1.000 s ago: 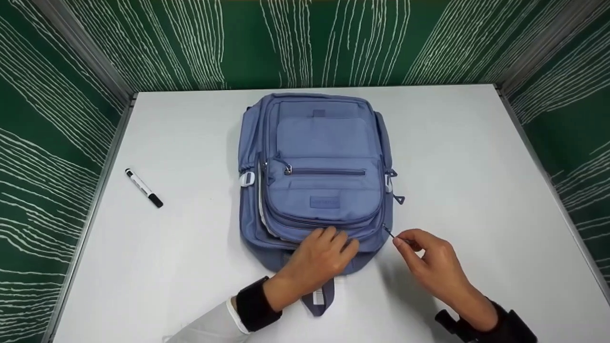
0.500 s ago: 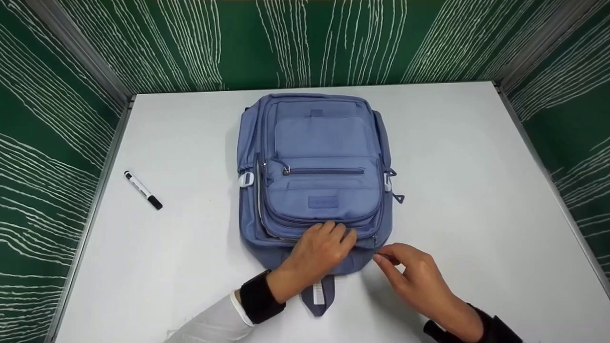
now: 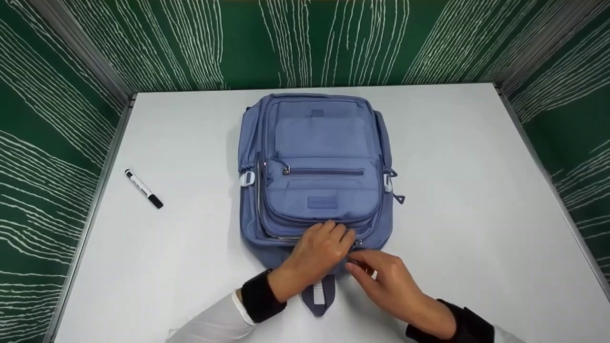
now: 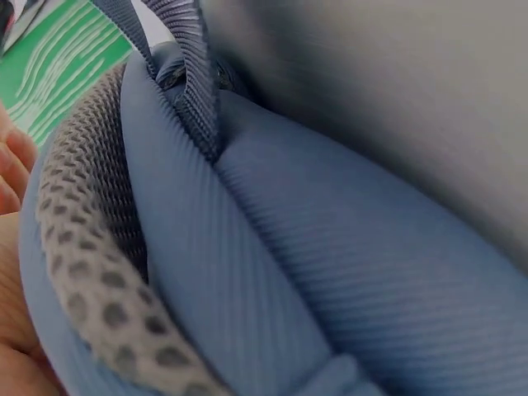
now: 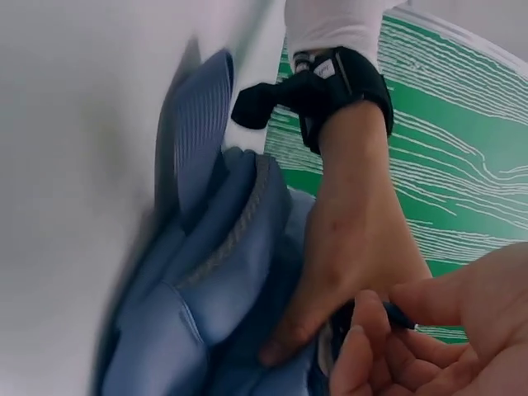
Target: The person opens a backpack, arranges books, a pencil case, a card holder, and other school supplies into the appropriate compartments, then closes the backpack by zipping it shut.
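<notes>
The right grip pinches a zipper pull at the backpack's lower edge, slider just topward; the left grip holds that edge beside it.

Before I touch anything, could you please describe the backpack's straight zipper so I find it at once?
On the white table lies a blue backpack. Across its front, above the rectangular patch, the straight zipper runs, its pull at the left end. The zipper below the patch curves instead.
</notes>
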Demonstrator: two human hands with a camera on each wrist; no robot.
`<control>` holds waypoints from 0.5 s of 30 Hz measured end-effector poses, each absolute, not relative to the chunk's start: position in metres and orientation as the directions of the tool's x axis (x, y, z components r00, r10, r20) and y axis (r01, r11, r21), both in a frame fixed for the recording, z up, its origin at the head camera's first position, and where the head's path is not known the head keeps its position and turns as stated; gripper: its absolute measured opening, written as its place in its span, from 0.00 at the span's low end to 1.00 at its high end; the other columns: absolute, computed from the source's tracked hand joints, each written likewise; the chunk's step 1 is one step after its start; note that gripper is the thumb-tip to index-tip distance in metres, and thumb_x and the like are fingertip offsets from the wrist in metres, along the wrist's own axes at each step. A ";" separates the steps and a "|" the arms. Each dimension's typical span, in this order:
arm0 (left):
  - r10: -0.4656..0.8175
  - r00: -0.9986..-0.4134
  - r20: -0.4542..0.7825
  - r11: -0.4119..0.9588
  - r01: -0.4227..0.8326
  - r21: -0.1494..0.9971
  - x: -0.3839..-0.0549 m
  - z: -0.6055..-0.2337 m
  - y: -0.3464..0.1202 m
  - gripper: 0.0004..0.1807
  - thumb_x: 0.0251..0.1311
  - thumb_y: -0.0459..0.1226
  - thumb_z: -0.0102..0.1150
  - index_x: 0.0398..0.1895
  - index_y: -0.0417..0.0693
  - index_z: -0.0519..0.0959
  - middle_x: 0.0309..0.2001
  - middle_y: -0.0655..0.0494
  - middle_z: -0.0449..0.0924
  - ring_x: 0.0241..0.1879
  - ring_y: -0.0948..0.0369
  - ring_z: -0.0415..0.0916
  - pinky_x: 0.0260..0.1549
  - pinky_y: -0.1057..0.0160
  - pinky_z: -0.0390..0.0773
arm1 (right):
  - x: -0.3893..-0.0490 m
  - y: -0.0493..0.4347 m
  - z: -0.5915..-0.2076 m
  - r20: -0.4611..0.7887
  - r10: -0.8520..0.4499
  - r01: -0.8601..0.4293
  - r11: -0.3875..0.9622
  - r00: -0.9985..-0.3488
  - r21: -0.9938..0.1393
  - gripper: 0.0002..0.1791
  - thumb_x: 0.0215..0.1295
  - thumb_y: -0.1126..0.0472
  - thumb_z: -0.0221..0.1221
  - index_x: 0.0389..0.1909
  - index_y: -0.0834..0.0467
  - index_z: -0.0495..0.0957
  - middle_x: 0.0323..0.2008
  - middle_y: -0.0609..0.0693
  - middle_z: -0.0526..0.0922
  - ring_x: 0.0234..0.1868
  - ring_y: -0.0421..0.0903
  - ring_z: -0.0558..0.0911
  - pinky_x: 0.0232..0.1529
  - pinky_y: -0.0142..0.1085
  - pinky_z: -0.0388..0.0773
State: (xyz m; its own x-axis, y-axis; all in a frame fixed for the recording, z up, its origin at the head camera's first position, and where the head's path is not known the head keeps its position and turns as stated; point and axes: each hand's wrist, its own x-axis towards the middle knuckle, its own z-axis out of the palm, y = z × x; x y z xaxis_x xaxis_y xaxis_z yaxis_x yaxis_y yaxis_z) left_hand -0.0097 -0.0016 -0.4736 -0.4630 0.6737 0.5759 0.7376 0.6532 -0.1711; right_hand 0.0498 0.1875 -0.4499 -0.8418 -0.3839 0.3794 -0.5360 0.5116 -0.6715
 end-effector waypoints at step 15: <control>0.594 -0.311 0.742 0.529 0.846 -0.069 0.008 -0.475 -0.005 0.10 0.71 0.41 0.65 0.38 0.43 0.87 0.33 0.57 0.84 0.33 0.61 0.77 0.34 0.66 0.79 | 0.036 0.197 -0.456 0.465 -0.345 -0.572 0.355 -0.815 -0.739 0.13 0.50 0.74 0.77 0.34 0.57 0.90 0.30 0.46 0.90 0.28 0.36 0.83 0.31 0.23 0.78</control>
State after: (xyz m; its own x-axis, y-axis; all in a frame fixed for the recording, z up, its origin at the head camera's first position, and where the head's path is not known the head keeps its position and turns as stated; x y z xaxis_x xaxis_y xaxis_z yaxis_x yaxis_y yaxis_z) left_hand 0.0079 -0.0054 -0.4754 -0.3106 0.5935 0.7425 0.8458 0.5290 -0.0691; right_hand 0.0361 0.1967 -0.4561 -0.8152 -0.3447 0.4655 -0.5722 0.3549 -0.7393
